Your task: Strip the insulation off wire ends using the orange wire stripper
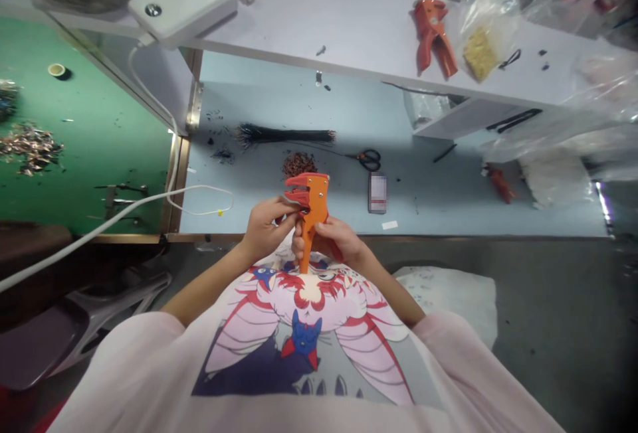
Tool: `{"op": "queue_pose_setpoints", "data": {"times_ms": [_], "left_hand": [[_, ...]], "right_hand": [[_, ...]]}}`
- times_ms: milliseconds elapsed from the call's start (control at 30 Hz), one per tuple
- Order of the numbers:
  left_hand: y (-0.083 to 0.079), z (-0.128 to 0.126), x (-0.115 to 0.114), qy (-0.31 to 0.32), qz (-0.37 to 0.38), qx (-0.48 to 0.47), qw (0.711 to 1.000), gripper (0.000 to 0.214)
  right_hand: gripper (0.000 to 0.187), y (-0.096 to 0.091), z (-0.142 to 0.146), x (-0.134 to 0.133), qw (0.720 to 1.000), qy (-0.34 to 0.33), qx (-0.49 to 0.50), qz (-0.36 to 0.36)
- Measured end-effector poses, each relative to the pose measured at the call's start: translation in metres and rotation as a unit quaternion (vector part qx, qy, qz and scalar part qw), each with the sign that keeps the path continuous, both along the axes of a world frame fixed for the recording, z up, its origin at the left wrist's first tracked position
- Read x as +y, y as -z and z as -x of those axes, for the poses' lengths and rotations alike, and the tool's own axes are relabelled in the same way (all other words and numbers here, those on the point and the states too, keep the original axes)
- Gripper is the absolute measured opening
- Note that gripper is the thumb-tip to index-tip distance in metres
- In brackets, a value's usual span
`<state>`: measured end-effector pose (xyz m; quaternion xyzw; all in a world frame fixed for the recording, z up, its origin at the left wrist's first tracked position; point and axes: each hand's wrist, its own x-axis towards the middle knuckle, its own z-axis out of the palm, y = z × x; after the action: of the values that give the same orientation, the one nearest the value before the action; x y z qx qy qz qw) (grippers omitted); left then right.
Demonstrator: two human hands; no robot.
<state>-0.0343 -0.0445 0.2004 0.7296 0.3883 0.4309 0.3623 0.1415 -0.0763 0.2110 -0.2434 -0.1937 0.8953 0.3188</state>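
An orange and red wire stripper (pixel 319 204) is held upright close to my chest, at the front edge of the light blue bench. My right hand (pixel 343 239) is wrapped round its handles. Beside the red jaws, my left hand (pixel 269 222) is closed in a pinch; whatever lies between its fingertips is too small to make out. Just beyond the tool sits a heap of small wire scraps (pixel 299 165). Behind that heap lies a bundle of black wires (pixel 289 134), its ends showing copper colour.
To the right are black-handled scissors (pixel 369 159) and a phone (pixel 377 194). On the shelf lie a red wire stripper (pixel 432 38) and a white power bank (pixel 187 4), whose white cable (pixel 114 220) crosses the left side. Another red tool (pixel 501 184) lies far right.
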Motion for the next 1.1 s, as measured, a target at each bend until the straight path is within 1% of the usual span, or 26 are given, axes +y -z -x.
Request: {"op": "queue_pose_setpoints", "data": {"times_ms": [233,467,633,800,967,1100], "left_hand": [[0.001,0.001,0.002,-0.001,-0.005,-0.021,1.000,0.015],[0.000,0.005,0.004,-0.009,-0.024,0.016,1.000,0.017],[0.001,0.005,0.005,-0.011,-0.043,0.012,0.999,0.018],[0.003,0.004,0.006,-0.013,-0.050,0.008,0.999,0.015],[0.006,0.004,0.008,-0.012,-0.025,0.019,0.999,0.014],[0.013,0.000,0.010,-0.005,0.019,0.018,1.000,0.014]], "right_hand": [[0.034,0.002,0.006,0.000,1.000,-0.009,0.015,-0.004],[0.036,0.001,0.015,0.002,1.000,-0.007,-0.006,0.004],[0.037,0.003,0.018,0.002,1.000,0.002,-0.003,-0.007],[0.037,0.005,0.019,0.002,1.000,0.006,-0.001,0.000],[0.043,0.008,0.022,0.002,0.999,0.017,-0.029,0.027],[0.047,0.013,0.021,0.003,0.998,0.018,-0.035,0.052]]}}
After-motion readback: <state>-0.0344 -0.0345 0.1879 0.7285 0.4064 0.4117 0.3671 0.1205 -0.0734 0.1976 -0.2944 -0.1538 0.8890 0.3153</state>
